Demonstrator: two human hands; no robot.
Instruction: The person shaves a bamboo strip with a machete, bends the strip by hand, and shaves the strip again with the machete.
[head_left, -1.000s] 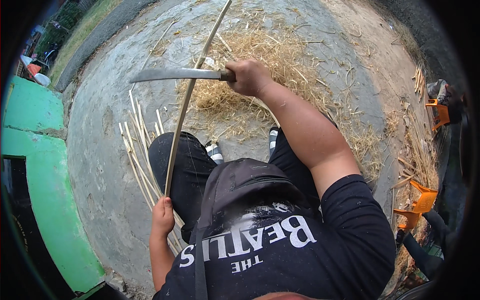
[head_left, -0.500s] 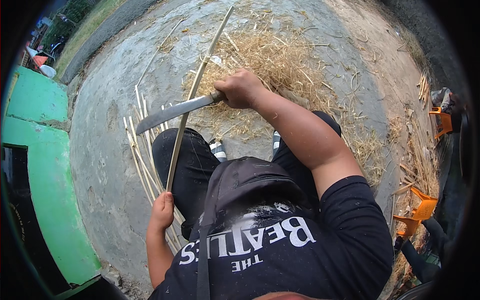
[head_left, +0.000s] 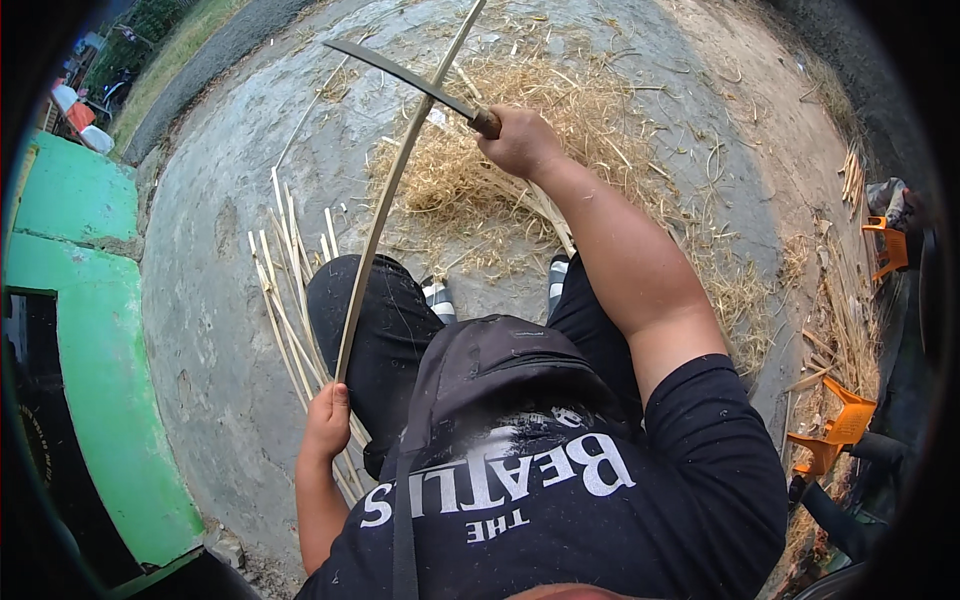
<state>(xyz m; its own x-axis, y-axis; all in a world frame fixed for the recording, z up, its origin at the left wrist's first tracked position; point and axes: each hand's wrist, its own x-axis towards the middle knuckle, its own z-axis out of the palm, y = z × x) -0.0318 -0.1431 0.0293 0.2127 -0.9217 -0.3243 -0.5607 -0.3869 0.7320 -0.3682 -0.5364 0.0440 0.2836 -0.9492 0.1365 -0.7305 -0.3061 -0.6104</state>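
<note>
My left hand [head_left: 327,415] is closed around the lower end of a long, pale bamboo strip [head_left: 378,222], which slants up and away past my left knee. My right hand [head_left: 522,142] grips the wooden handle of a machete [head_left: 400,73]. Its blade lies across the strip's upper part, pointing to the far left. Beside my left leg lies a bundle of thin bamboo strips [head_left: 275,290], partly hidden by my thigh and left hand.
A heap of curly shavings [head_left: 560,110] covers the concrete floor [head_left: 215,330] ahead of my feet. A green wall [head_left: 105,400] stands at the left. Orange chairs [head_left: 850,412], people's dark-clothed limbs and piled bamboo pieces [head_left: 845,300] are at the right. A dark bag [head_left: 490,365] rests on my lap.
My right hand has moved away from me and slightly right, taking the machete farther up the strip; its blade now angles toward the far left. My left hand has stayed almost still.
</note>
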